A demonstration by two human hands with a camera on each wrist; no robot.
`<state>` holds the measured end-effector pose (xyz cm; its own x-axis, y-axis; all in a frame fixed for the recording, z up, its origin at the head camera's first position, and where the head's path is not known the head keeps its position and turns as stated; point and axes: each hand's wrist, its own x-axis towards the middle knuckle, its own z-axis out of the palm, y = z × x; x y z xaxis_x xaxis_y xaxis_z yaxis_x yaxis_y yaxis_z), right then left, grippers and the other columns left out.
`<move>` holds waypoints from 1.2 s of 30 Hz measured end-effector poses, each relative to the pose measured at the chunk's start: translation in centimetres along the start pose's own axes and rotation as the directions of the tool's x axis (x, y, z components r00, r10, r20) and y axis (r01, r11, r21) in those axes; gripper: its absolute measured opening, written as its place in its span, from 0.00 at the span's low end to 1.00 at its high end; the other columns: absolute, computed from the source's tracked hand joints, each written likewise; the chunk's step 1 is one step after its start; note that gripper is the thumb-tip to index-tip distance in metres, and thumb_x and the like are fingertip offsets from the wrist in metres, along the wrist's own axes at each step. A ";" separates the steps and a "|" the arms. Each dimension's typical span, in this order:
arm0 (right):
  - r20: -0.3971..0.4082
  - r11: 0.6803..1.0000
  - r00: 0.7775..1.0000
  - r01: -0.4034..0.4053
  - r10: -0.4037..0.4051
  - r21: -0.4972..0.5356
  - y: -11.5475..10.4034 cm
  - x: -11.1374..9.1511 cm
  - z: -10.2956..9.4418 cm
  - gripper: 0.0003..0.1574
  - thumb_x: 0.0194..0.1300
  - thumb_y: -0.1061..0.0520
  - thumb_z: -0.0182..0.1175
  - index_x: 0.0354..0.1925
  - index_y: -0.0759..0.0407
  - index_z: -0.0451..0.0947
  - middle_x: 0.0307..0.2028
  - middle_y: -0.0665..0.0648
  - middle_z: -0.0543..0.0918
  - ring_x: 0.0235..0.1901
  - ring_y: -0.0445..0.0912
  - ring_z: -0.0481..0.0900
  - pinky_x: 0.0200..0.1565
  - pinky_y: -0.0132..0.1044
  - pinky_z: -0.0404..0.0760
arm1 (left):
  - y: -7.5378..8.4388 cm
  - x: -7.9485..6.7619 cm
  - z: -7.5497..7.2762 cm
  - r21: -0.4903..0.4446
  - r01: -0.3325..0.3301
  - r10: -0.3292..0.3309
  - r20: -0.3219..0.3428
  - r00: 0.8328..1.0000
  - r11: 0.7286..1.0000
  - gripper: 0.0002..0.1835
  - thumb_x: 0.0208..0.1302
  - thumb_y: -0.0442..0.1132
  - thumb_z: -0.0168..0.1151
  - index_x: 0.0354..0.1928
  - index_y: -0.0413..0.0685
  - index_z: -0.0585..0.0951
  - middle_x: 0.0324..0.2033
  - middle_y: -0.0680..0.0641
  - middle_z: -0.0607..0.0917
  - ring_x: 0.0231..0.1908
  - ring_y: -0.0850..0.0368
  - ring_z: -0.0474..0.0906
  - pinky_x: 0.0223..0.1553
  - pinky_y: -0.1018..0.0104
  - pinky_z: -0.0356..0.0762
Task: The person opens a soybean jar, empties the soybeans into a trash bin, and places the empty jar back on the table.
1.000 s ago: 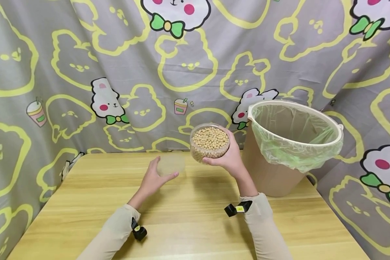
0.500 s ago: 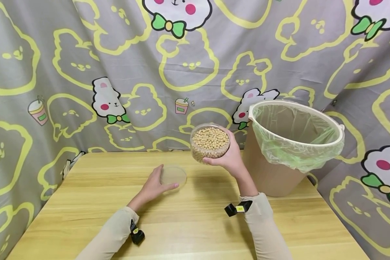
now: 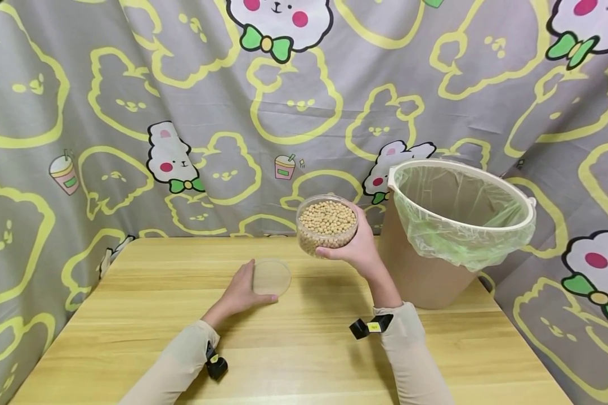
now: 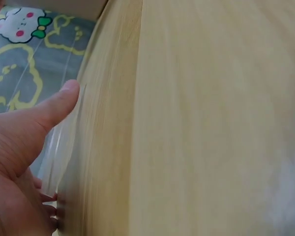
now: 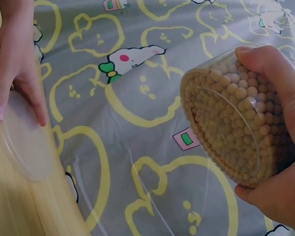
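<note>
My right hand (image 3: 352, 247) grips a round clear plastic tub (image 3: 309, 242) by its right side, thumb across the near wall. Pale round soybeans (image 3: 329, 217) fill it almost to the rim, and it is held up off the table, uncovered. In the right wrist view the beans show through the tub's base (image 5: 221, 132). A thin, translucent round lid (image 3: 273, 278) lies on the table to the left. My left hand (image 3: 240, 292) is at the lid's left edge, thumb and fingers spread around it. The left wrist view shows that thumb (image 4: 61, 105) held straight.
A tall beige bin (image 3: 420, 275) stands at the table's back right, with a green plastic bag (image 3: 446, 244) folded over its rim. The wooden table (image 3: 294, 349) ends at a grey patterned curtain (image 3: 208, 112) behind. Both wrists carry small black cameras.
The lid, blurred and higher up a second ago, has come down onto the table with my left hand beside it. My right hand and the tub stay in nearly the same place.
</note>
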<state>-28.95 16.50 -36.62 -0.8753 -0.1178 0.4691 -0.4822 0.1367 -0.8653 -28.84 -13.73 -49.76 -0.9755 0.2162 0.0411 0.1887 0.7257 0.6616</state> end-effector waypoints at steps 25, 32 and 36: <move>-0.022 0.992 0.997 0.076 -0.074 0.102 -11.2 0.9 -4.6 0.66 0.35 0.77 0.79 0.72 0.57 0.64 0.62 0.59 0.74 0.58 0.50 0.77 0.57 0.33 0.81 | 11.9 3.2 -1.6 -0.082 -0.284 0.272 -0.134 0.953 0.955 0.46 0.72 0.62 0.59 0.81 0.50 0.52 0.80 0.43 0.54 0.81 0.44 0.43 0.79 0.41 0.47; -0.016 0.979 0.994 0.105 -0.104 0.177 -14.6 1.3 -8.3 0.58 0.41 0.81 0.73 0.69 0.61 0.65 0.58 0.58 0.76 0.55 0.49 0.78 0.50 0.31 0.85 | 19.5 3.9 -1.1 -0.091 -0.511 0.478 -0.248 0.843 0.855 0.36 0.75 0.53 0.59 0.78 0.51 0.62 0.77 0.47 0.64 0.80 0.50 0.52 0.77 0.45 0.55; -0.034 0.969 0.990 0.138 -0.134 0.204 -16.0 1.2 -10.5 0.57 0.41 0.85 0.70 0.69 0.62 0.66 0.57 0.59 0.77 0.54 0.49 0.79 0.48 0.30 0.85 | 23.2 4.4 -0.9 -0.080 -0.602 0.566 -0.263 0.782 0.794 0.33 0.75 0.50 0.59 0.77 0.51 0.65 0.76 0.48 0.67 0.80 0.53 0.52 0.79 0.51 0.54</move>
<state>-22.67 24.48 -20.39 -0.8036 -0.1014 0.5865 -0.5805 -0.0847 -0.8099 -28.85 3.45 -33.61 -0.6853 0.4080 0.6032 0.7282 0.3940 0.5608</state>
